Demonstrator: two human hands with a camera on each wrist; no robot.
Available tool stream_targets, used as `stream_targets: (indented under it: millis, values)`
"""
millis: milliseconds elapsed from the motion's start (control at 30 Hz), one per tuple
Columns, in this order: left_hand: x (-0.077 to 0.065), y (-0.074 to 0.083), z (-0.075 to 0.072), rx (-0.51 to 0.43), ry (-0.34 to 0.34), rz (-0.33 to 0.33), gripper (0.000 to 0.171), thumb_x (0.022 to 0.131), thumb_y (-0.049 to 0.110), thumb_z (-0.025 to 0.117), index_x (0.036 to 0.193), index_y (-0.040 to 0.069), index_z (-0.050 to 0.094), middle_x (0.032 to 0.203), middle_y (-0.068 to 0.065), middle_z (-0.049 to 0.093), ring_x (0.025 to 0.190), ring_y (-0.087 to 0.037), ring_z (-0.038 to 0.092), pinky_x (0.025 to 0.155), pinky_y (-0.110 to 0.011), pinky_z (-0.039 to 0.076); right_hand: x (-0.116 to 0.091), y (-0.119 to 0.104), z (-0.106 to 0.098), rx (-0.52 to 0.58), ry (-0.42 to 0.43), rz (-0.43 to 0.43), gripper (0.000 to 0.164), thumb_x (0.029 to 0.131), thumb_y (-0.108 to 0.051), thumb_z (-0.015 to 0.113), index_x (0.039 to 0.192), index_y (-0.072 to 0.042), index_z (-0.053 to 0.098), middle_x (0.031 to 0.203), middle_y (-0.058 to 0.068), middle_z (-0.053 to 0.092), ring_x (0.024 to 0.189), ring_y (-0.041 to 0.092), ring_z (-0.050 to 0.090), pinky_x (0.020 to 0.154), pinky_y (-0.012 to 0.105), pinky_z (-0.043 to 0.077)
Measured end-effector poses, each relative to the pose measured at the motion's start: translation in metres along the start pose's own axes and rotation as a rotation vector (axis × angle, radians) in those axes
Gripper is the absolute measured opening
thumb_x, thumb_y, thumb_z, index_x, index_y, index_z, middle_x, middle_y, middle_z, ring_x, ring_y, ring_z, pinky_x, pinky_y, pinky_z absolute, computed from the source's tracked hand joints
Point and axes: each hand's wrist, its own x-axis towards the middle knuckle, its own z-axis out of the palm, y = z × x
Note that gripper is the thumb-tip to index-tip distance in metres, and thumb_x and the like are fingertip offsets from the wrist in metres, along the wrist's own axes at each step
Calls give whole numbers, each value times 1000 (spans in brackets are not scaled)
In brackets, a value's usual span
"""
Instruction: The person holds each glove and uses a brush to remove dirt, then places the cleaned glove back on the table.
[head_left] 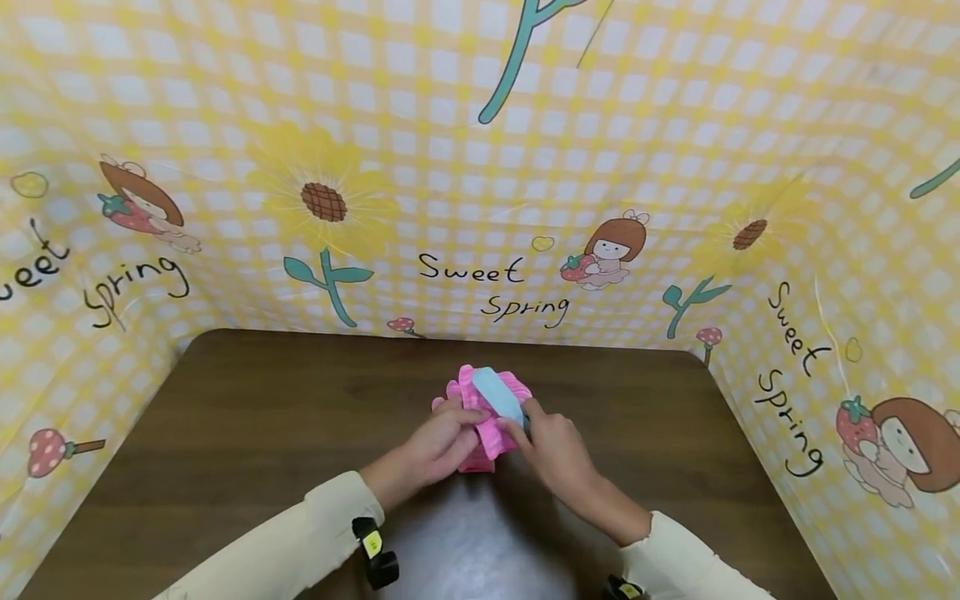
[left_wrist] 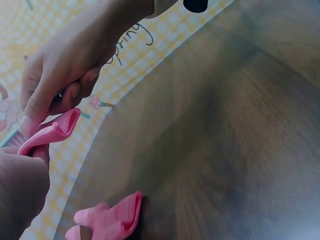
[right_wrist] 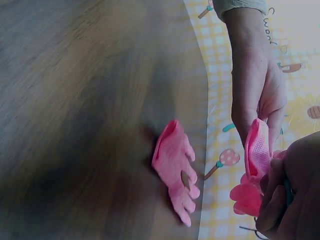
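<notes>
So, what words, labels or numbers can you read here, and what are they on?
"Sweet Spring": checked sheet, back and right sides.
"...eet Spring": its left side, start cut off.
Wrist views: only parts of this lettering.
Yellow wrist labels: too small to read.
Pink glove, pale blue object: no text visible.

- Left forearm: sleeved; enters the head view from 7 o'clock, extends toward 2 o'clock.
- Right forearm: sleeved; enters from 5 o'clock, extends toward 10 o'clock.
- Left wrist and right wrist: both bare beyond the cuffs.
- Left hand: between 6 and 7 o'clock of centre; thumb and fingers pinching.
- Right hand: at 5 o'clock; fingers curled in a grip, thumb toward 10 o'clock.
</notes>
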Motion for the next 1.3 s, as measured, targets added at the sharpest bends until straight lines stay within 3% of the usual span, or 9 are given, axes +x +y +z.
stream_targets:
  millis: [100,167,333,500,633,867,1133,1300]
  values:
    - [8,-7,5,-5,1,-5,59,100,-13,29,157,-9,17,164,-18,28,151,-26,25,128,-45,23,-2,8,-2,-20,14,14,35,95,-37,70,95,-4,57,57,-6,34,47,8,37,41,18,29]
    - [14,-12,8,-5,18,-7,56,99,-13,31,154,-10,24,157,-14,39,146,-21,33,126,-38,31,-4,12,-3,-19,13,39,36,95,-37,71,96,-4,57,57,-5,36,47,8,37,41,18,30]
    - [24,-23,13,19,62,18,49,99,-14,36,148,-12,33,139,-6,54,132,-13,47,111,-27,48,-9,21,-7,-27,23,91,38,93,-39,72,95,-4,58,57,-4,38,48,9,38,42,19,31]
    - [30,-31,18,30,99,45,49,97,-15,38,146,-16,35,140,-11,56,132,-16,49,122,-38,37,-15,31,-8,-73,75,85,37,93,-36,73,89,-5,55,56,-4,36,48,10,37,42,20,30]
    - [34,-37,22,40,101,45,52,97,-16,36,148,-17,31,153,-20,45,140,-21,41,127,-44,27,-20,39,-8,-95,90,83,35,94,-34,73,86,-6,53,56,-4,35,48,9,36,42,20,29]
    - [39,-46,25,27,110,11,58,96,-17,35,153,-12,24,164,-24,29,150,-27,28,129,-45,23,-28,51,-10,-88,80,140,33,97,-32,70,86,-6,54,55,-3,40,47,9,39,41,21,32]
    - [45,-57,29,119,85,-2,49,97,-14,37,146,-17,34,154,-29,43,139,-25,43,126,-49,29,-33,66,-17,-98,110,201,36,96,-36,70,85,-6,54,54,1,44,48,15,44,42,29,38]
    - [47,-60,30,131,96,-11,45,97,-14,39,142,-16,38,136,-16,54,128,-19,49,125,-48,32,-38,78,-23,-46,67,284,37,99,-37,67,87,-4,55,58,1,43,50,15,44,44,27,36]
